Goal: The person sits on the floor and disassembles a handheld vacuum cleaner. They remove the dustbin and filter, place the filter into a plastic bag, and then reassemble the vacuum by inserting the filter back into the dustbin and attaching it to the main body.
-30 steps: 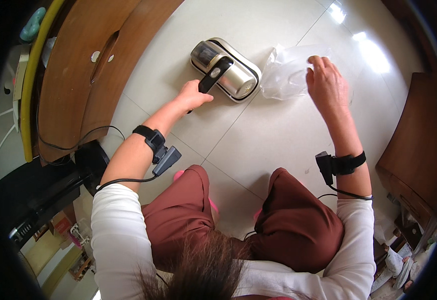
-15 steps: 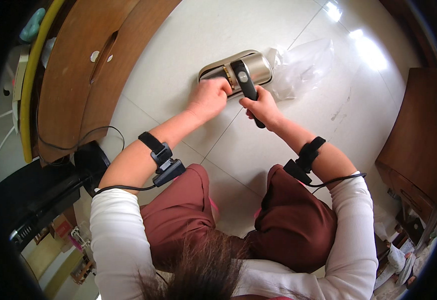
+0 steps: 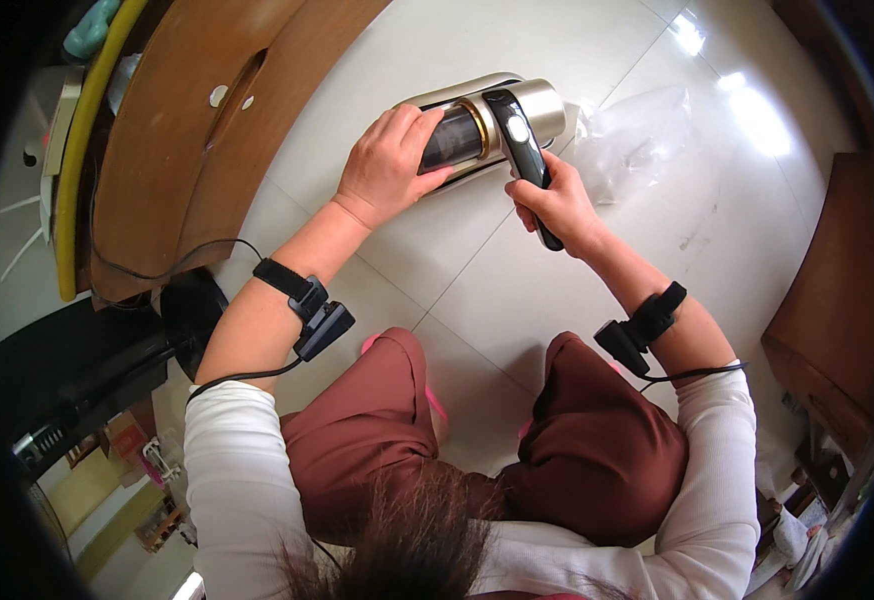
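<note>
A silver handheld vacuum cleaner (image 3: 537, 110) with a black handle, a gold ring and a dark see-through dust cup (image 3: 454, 138) is in front of me. My right hand (image 3: 560, 205) is closed round the lower part of the handle. With its fingers over the top and the thumb below, my left hand (image 3: 389, 165) grips the left end of the dust cup. The cup sits in line with the silver body, against the gold ring. A flat, silver-rimmed part shows behind and below the cup, partly hidden by it and by my left hand.
A crumpled clear plastic bag (image 3: 637, 140) lies on the tiled floor (image 3: 487, 270), right of the vacuum. Brown wooden furniture (image 3: 192, 130) stands at the left, and a wooden cabinet (image 3: 832, 290) at the right. A thin black cable (image 3: 172, 272) hangs by the left furniture.
My left hand has turned and now wraps the dust cup's end, where it was pinched near the gold ring. The vacuum has shifted slightly right, and more of the cup shows.
</note>
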Demonstrator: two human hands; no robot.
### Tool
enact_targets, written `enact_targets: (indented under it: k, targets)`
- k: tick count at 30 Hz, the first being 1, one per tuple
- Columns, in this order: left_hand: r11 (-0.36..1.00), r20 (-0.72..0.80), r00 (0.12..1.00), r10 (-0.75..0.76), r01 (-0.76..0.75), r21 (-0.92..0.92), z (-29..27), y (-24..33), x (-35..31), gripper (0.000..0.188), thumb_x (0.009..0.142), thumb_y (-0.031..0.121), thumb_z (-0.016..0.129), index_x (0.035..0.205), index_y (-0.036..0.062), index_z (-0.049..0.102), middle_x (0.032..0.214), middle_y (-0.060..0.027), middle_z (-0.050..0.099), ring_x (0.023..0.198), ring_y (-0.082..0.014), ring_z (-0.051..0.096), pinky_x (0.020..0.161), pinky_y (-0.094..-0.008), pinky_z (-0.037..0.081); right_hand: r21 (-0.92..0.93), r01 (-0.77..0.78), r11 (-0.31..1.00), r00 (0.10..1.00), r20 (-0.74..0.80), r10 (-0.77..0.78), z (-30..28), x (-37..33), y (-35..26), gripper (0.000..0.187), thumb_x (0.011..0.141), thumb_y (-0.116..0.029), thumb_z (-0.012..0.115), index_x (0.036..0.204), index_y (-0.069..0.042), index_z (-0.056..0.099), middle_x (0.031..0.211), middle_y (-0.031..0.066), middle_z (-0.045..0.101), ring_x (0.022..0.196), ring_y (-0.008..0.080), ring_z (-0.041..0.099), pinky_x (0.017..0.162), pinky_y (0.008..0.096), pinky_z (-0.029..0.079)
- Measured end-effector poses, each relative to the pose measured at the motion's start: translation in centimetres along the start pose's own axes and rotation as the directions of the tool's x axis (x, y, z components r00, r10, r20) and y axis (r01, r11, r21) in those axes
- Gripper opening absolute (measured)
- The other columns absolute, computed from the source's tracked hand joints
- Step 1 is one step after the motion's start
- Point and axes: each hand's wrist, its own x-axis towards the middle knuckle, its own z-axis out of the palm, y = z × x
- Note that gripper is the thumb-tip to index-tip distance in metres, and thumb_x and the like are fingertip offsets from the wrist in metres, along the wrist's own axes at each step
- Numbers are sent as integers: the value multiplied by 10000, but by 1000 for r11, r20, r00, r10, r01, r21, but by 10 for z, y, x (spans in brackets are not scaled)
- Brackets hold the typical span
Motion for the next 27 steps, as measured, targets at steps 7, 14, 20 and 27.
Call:
enact_targets:
  k: [7, 14, 20, 27]
  targets:
    - [984, 80, 985, -154, 160, -73, -5, -12, -4, 622, 625, 299, 823, 1154, 70, 590, 1007, -43, 579, 967, -248, 598, 818, -376, 547, -61, 0, 998, 1000, 16, 1, 8, 2, -2, 257, 796, -114, 609, 997, 12, 509, 647, 38, 545, 521, 110, 535, 491, 280, 468]
    - [963, 140, 958, -251, 262, -64, -2, -24, -21, 649, 670, 196, 796, 1243, 79, 514, 1163, -69, 516, 1125, -269, 524, 891, -391, 524, -101, -33, 994, 997, -71, 26, 20, 12, -1, 269, 806, -132, 600, 1003, 20, 498, 648, 49, 553, 534, 121, 560, 506, 287, 489]
    - [901, 170, 923, -344, 376, -217, -3, -42, -39, 633, 677, 103, 772, 1236, 69, 479, 1197, -94, 483, 1139, -293, 513, 967, -390, 474, -163, -31, 986, 996, -92, 16, 13, 32, 20, 291, 802, -140, 602, 1021, 21, 499, 674, 55, 569, 536, 122, 569, 520, 285, 506]
    - [881, 76, 937, -340, 346, -324, -7, -45, -42, 684, 675, 41, 794, 1256, 91, 437, 1218, -100, 461, 1149, -275, 509, 928, -355, 500, -242, -37, 970, 997, -74, 20, 37, 49, 39, 352, 797, -158, 609, 1068, 45, 511, 718, 79, 611, 568, 135, 623, 541, 297, 538]
